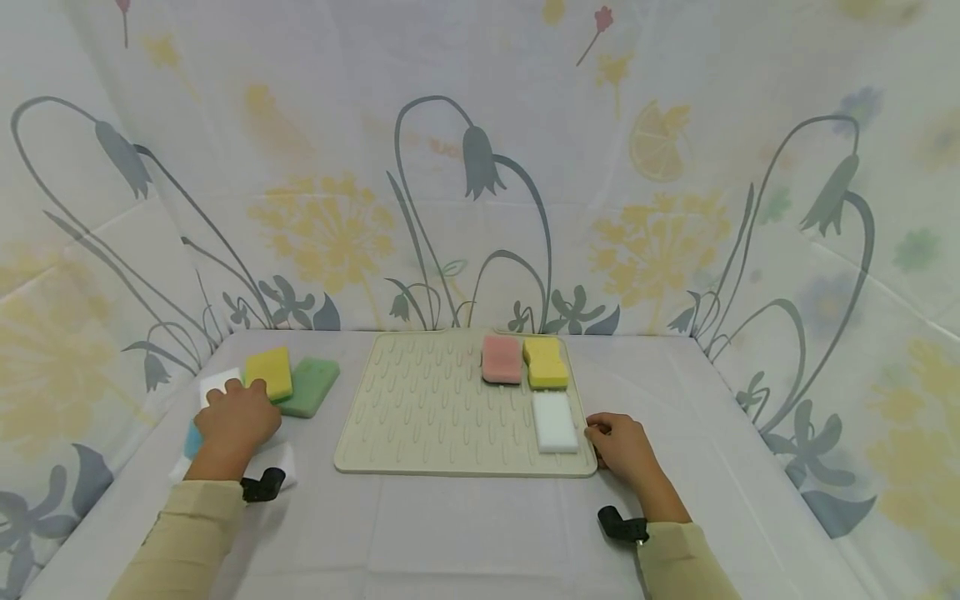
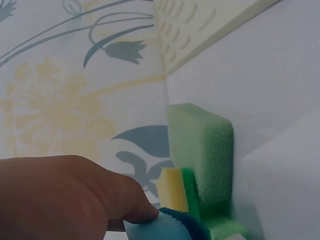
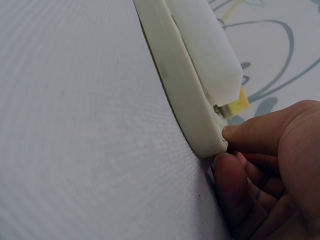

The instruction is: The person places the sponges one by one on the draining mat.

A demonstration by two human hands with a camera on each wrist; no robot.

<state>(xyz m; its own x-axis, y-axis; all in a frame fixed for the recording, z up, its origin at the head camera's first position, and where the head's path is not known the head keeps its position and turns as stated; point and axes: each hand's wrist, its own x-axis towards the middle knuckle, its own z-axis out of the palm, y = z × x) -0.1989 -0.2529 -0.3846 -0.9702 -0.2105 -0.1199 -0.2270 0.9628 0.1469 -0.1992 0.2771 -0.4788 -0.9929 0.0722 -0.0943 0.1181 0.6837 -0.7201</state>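
My left hand (image 1: 237, 417) is at the pile of sponges on the left. In the left wrist view its thumb and fingers pinch a light-blue sponge (image 2: 162, 227) with a darker blue layer. A yellow sponge (image 1: 268, 372) and a green sponge (image 1: 310, 387) lie just beyond that hand. With thumb and fingers, my right hand (image 1: 624, 446) pinches the right edge of a cream ridged mat (image 1: 435, 454). On the mat's right part lie a pink sponge (image 1: 502, 358), a yellow sponge (image 1: 547, 363) and a white block (image 1: 555, 422).
White pieces (image 1: 219, 385) lie around the left pile, partly hidden by the hand. A white cloth (image 1: 465, 542) covers the table. Behind it hangs a flower-printed curtain (image 1: 330, 167).
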